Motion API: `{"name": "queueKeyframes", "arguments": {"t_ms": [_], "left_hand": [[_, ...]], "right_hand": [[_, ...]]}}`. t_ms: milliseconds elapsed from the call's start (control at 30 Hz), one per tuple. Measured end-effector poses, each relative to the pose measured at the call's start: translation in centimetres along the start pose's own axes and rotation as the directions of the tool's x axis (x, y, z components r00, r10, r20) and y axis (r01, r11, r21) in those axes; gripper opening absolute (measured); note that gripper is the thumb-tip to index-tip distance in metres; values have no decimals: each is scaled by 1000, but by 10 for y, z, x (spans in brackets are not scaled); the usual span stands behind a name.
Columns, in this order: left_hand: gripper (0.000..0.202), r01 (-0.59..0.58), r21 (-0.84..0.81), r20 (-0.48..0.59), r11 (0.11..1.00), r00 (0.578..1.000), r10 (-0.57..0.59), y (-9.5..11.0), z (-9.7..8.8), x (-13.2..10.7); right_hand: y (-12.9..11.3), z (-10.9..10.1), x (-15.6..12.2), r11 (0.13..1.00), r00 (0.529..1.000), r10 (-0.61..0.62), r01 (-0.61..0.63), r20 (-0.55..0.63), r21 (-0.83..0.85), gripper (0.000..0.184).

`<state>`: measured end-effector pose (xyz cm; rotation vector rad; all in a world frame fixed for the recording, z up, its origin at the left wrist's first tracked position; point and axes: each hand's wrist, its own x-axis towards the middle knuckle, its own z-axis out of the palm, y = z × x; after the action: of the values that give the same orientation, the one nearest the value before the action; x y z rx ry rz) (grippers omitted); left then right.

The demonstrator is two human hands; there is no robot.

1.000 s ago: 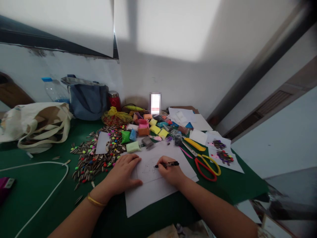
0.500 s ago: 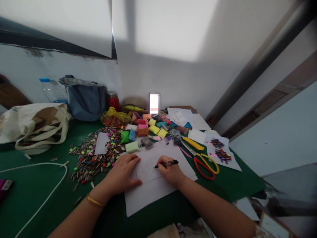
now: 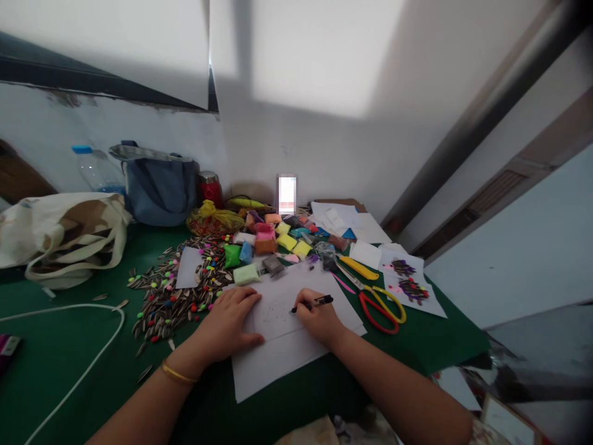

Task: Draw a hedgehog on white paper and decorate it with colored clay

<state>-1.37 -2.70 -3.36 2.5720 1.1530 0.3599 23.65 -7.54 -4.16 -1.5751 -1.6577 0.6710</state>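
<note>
My right hand (image 3: 319,318) is closed around a black pen (image 3: 319,302), its tip down on a white sheet of paper (image 3: 296,346). Faint line drawing (image 3: 277,311) shows on the sheet, just left of the pen tip. Flat on the left part of the paper lies my left hand (image 3: 230,321), fingers stretched out and thumb apart, holding nothing. More sheets lie beneath the top one. Scissors (image 3: 375,303) with one red and one yellow handle lie right of my right hand, beside a yellow craft knife (image 3: 359,267).
Sunflower seeds (image 3: 180,303) mixed with coloured beads spread at the left. Coloured clay packets (image 3: 265,246) lie behind the paper. At right is a sheet with seed-covered figures (image 3: 407,287). Bags (image 3: 160,188), a red flask (image 3: 210,188) and a white cable (image 3: 88,371) are also on the green table.
The pen tip has shifted very slightly to the right on the paper. My left hand stays flat in place, and the whole view has moved a little.
</note>
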Motion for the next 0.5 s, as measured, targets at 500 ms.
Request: {"name": "queueKeyframes", "arguments": {"t_ms": [500], "left_hand": [[79,0,20,-6,1000,1000,0,0,0,1]], "right_hand": [[-3,-2,0,998,999,-32,31,-6,-55,15]]}}
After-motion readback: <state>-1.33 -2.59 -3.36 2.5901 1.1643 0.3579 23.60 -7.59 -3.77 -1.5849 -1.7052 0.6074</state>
